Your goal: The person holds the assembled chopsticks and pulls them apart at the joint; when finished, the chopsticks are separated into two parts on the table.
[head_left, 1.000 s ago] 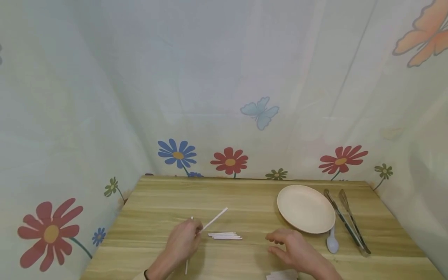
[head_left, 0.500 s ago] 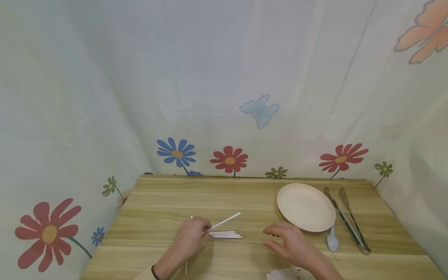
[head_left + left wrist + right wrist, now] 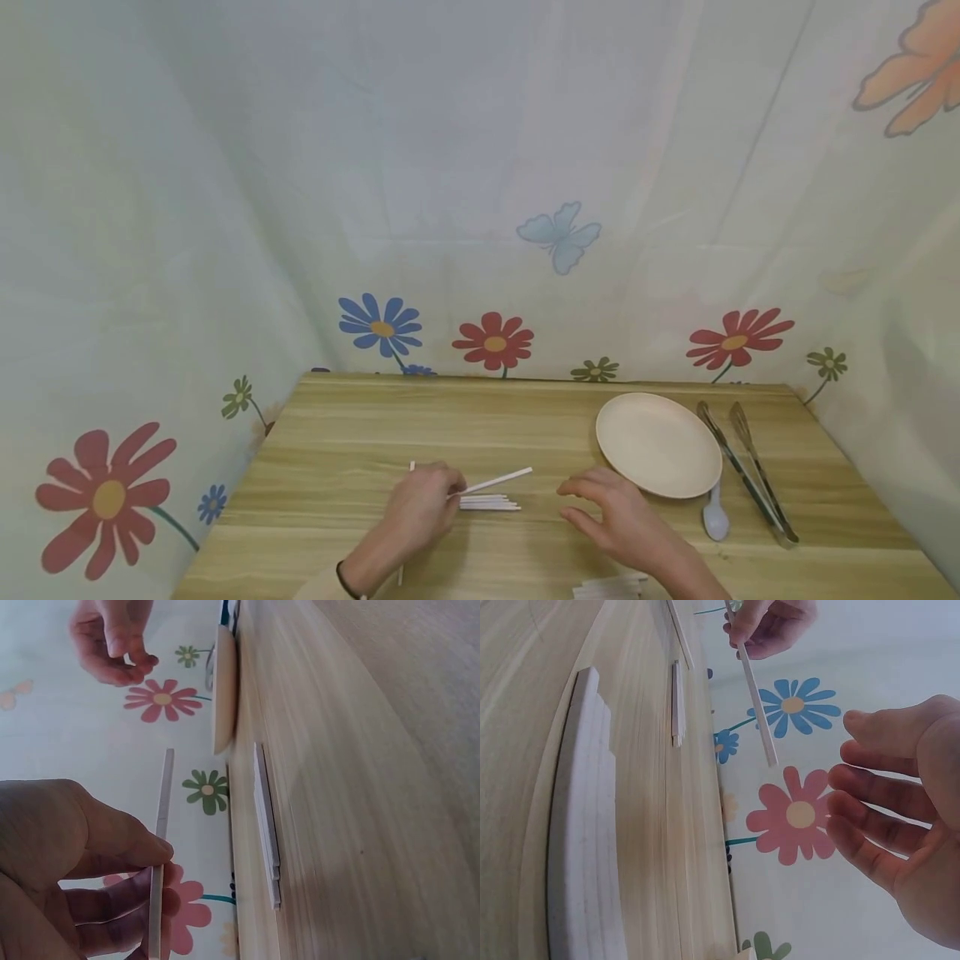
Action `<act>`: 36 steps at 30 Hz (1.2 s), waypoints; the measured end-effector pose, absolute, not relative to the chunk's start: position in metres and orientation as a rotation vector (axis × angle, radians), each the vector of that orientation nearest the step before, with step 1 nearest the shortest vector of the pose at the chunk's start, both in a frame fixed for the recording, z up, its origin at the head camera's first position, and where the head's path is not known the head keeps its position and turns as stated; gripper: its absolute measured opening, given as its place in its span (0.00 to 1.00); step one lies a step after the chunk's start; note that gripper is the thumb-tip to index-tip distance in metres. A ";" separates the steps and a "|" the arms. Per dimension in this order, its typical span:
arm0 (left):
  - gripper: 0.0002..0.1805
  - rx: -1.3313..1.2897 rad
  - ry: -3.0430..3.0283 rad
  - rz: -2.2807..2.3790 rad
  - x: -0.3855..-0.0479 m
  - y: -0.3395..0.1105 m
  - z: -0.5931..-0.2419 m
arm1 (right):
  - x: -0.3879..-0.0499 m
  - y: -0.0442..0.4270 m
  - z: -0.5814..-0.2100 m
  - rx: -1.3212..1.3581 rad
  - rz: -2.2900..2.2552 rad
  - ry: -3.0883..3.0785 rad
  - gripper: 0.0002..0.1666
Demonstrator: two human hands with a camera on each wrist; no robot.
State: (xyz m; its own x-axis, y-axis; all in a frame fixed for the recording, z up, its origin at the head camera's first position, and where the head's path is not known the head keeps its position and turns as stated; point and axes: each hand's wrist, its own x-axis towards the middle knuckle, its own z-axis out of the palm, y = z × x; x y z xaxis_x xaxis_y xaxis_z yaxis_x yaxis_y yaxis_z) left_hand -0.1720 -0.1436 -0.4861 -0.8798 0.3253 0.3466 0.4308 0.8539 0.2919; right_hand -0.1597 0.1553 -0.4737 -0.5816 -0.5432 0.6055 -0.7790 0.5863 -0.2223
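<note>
My left hand pinches one thin white stick between thumb and fingers, holding it above the table. Beneath and to the right of that hand lies a small row of white sticks. Another single white stick lies on the table, partly hidden behind the left hand and wrist. My right hand hovers over the table with fingers relaxed and nothing between them. Near its wrist, at the bottom of the head view, is a second group of white sticks, seen close up in the right wrist view.
A round beige plate stands at the back right. Beside it lie a light grey spoon, partly under the plate's rim, and long metal tongs. A printed curtain surrounds the wooden table.
My left hand has shifted slightly right, and the stick in it has swung from a steep slant to nearly level. The right hand has moved a little left.
</note>
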 end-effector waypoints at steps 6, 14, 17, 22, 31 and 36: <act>0.07 -0.598 -2.749 -0.534 -0.173 -0.140 -0.484 | -0.162 0.153 -0.473 1.051 0.663 -2.295 0.16; 0.07 -0.638 -2.755 -0.541 -0.173 -0.136 -0.483 | -0.164 0.150 -0.474 1.072 0.671 -2.259 0.11; 0.07 -0.652 -2.744 -0.515 -0.173 -0.134 -0.483 | -0.165 0.149 -0.473 1.077 0.667 -2.255 0.10; 0.06 -0.697 -2.718 -0.473 -0.175 -0.131 -0.483 | -0.167 0.145 -0.474 1.082 0.644 -2.266 0.11; 0.07 -0.729 -2.732 -0.493 -0.174 -0.125 -0.480 | -0.169 0.140 -0.474 1.097 0.649 -2.301 0.14; 0.06 -0.762 -2.715 -0.478 -0.173 -0.120 -0.480 | -0.167 0.137 -0.474 1.095 0.659 -2.332 0.13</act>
